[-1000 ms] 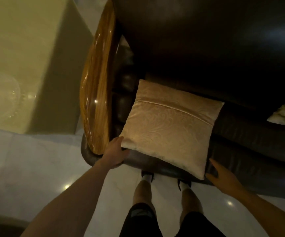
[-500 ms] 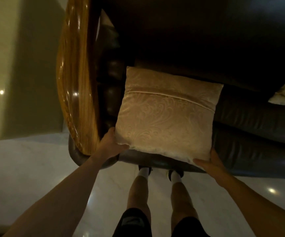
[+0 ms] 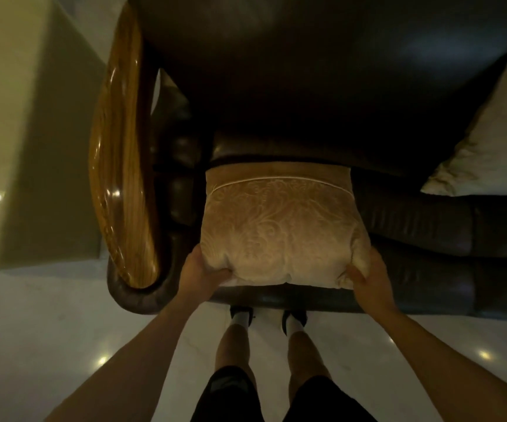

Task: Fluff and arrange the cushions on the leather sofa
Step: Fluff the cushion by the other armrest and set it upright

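A gold patterned cushion (image 3: 279, 226) with a pale piping line across its top lies on the seat of the dark leather sofa (image 3: 413, 214), beside the left armrest. My left hand (image 3: 200, 274) grips its near left corner and my right hand (image 3: 367, 277) grips its near right corner; the fabric bunches under both thumbs. A second, paler cushion (image 3: 495, 141) leans against the sofa back at the far right, partly cut off by the frame edge.
A glossy wooden armrest (image 3: 121, 178) curves along the sofa's left side. Left of it stands a pale block-like table (image 3: 17, 102). My legs and feet (image 3: 267, 324) stand on the shiny white floor (image 3: 48, 345) right against the sofa front.
Both hands went from touching the cushion's near corners to gripping them. The cushion now sits squarer to me and its near edge is squeezed and puffed up.
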